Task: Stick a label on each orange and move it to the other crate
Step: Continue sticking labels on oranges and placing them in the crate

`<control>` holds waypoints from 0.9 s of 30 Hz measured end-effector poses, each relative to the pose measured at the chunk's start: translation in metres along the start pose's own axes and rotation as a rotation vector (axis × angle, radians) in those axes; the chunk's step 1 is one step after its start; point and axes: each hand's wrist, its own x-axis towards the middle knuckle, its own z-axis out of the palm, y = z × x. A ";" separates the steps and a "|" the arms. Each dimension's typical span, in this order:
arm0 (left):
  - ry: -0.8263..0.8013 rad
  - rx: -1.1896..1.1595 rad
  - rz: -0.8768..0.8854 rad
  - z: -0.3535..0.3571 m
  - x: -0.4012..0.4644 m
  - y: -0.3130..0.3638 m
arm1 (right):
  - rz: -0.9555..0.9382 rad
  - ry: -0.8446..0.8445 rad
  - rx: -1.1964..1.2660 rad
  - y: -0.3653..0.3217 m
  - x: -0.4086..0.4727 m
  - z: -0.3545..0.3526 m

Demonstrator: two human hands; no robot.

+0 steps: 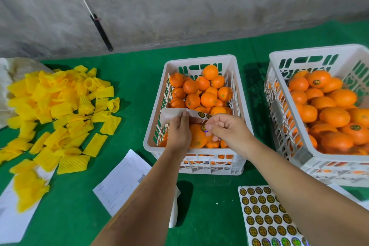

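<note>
Two white crates stand on the green table. The middle crate holds several plain oranges. The right crate holds several oranges, some with round labels. My left hand pinches a white strip of label backing over the near end of the middle crate. My right hand pinches a round label against the top of an orange lying in that crate, just beside my left hand.
A full sheet of round labels lies at the front right. Paper sheets lie at the front middle and front left. A heap of yellow foam net sleeves covers the left side. A black rod hangs by the grey wall.
</note>
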 end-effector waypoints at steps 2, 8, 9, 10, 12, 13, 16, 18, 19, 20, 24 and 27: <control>-0.027 0.002 0.010 -0.001 -0.001 0.000 | 0.016 -0.027 -0.016 0.002 0.003 0.002; -0.038 0.013 0.073 -0.004 -0.005 0.000 | 0.060 -0.107 -0.069 0.003 0.006 0.003; -0.045 0.006 0.081 -0.004 -0.006 -0.001 | 0.067 -0.115 -0.078 0.003 0.006 0.003; -0.045 -0.002 0.086 -0.004 -0.006 -0.002 | 0.071 -0.122 -0.092 0.004 0.007 0.004; -0.034 -0.038 0.089 -0.004 -0.005 -0.006 | 0.069 -0.143 -0.150 0.004 0.006 0.006; -0.029 -0.057 0.090 -0.004 -0.004 -0.006 | 0.066 -0.159 -0.193 0.004 0.006 0.006; -0.036 -0.037 0.094 -0.004 -0.003 -0.004 | 0.074 -0.179 -0.314 0.003 0.004 0.007; -0.036 -0.015 0.111 -0.003 -0.003 -0.004 | 0.082 -0.129 -0.405 0.004 0.004 0.009; -0.032 -0.011 0.116 -0.003 -0.004 -0.004 | 0.081 -0.089 -0.477 0.004 0.005 0.010; -0.026 -0.008 0.117 -0.002 -0.004 -0.003 | 0.083 -0.055 -0.544 0.003 0.004 0.011; -0.019 -0.006 0.103 -0.002 -0.006 -0.001 | 0.120 -0.093 -0.714 -0.003 0.001 0.015; -0.009 -0.006 0.088 -0.001 -0.002 -0.001 | 0.080 -0.088 -0.782 -0.006 -0.002 0.018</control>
